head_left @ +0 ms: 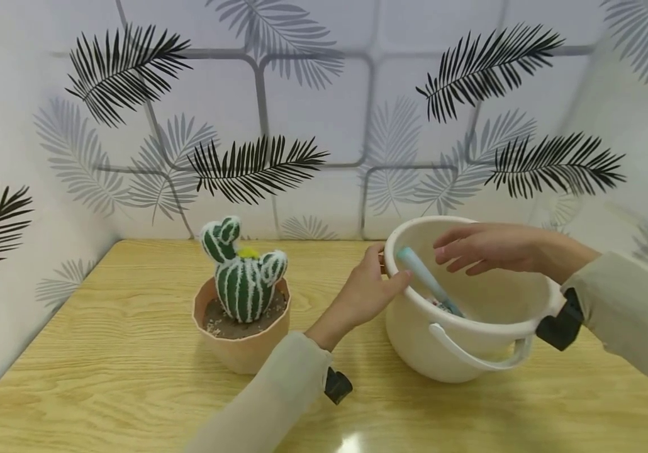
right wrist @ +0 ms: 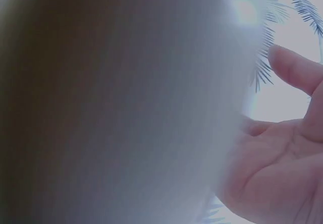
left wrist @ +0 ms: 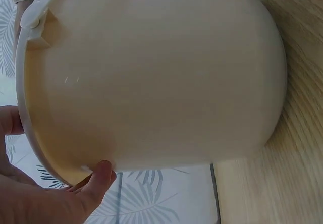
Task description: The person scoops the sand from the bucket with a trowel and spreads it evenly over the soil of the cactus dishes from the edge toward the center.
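Note:
A cream plastic bucket (head_left: 437, 352) tilts toward me on the wooden table. My left hand (head_left: 366, 289) grips its left rim, with the thumb over the edge and fingers outside; the left wrist view shows the bucket's smooth outer wall (left wrist: 166, 77) beside those fingers. Over the bucket's mouth, my right hand (head_left: 494, 248) is held with its fingers extended and nothing in them. A pale blue stick-like item (head_left: 428, 277) with a teal end leans inside the bucket, its lower end among small speckled bits. In the right wrist view, a blurred pale surface (right wrist: 136, 103) partly hides the hand.
A knitted green-and-white cactus (head_left: 245, 283) stands in a peach pot (head_left: 233, 352) left of the bucket. The bucket's handle (head_left: 471, 358) hangs down its near side. Leaf-patterned covering (head_left: 318, 113) rises behind the wooden table (head_left: 103, 352).

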The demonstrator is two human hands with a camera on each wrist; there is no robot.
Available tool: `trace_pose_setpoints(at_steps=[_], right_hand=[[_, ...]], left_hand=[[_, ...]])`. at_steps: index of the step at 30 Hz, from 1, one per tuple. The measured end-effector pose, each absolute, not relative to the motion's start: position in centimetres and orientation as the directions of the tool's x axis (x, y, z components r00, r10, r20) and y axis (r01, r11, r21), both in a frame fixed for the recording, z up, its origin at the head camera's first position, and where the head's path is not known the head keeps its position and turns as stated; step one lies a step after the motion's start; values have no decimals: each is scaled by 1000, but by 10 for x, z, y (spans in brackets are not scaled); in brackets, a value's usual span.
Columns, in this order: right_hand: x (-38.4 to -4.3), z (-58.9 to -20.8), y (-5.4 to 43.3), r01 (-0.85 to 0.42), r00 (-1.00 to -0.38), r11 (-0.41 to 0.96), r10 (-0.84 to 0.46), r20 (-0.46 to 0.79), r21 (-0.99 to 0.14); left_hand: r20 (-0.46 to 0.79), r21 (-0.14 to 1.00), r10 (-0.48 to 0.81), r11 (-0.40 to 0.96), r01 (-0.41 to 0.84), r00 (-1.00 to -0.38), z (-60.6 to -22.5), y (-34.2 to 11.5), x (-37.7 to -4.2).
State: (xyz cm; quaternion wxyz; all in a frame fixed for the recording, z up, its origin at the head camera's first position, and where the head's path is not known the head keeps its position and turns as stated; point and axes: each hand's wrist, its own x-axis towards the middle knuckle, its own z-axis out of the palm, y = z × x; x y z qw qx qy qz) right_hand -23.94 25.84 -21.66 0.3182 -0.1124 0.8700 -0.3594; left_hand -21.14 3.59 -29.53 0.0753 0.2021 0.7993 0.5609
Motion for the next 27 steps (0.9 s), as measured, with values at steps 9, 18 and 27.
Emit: trace_pose_setpoints(at_steps=[9,18,27], right_hand=[[-245,-205,241,9,-737,772,-425,-525,-636],[-260,-201,232,-22,-738,779,-435,-516,-626],[-273,-219,233,-9,-717,774,-446,-536,-633]], left_hand=[[112,957,385,207,204,-916,-297,39,-211],[111,965,376,181,190,-920,-300,40,-212],[120,971,363,151,185,-924,-303,40,-213]])
